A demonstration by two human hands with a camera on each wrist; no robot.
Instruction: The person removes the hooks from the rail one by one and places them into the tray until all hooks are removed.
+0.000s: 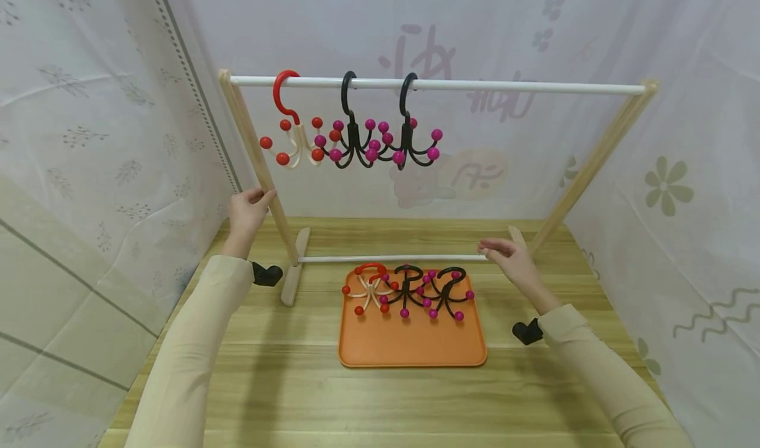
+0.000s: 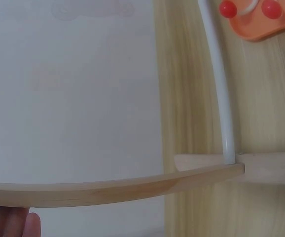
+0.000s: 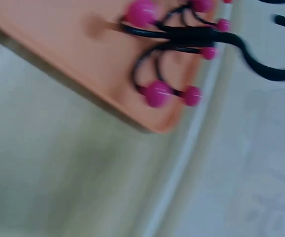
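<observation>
Wood of the left upright is being pinched by the left hand; rightward, on the orange tray, the rightmost black hanger is lying hook toward the lower bar, nearer the right hand, which is hovering to its right, slack, holding nothing.

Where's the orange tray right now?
In the head view, the tray lies centrally on the table, just in front of the lower bar, left of the right hand.

Orange tray, black hangers with magenta balls, white top rod, pale flower-printed curtain.
</observation>
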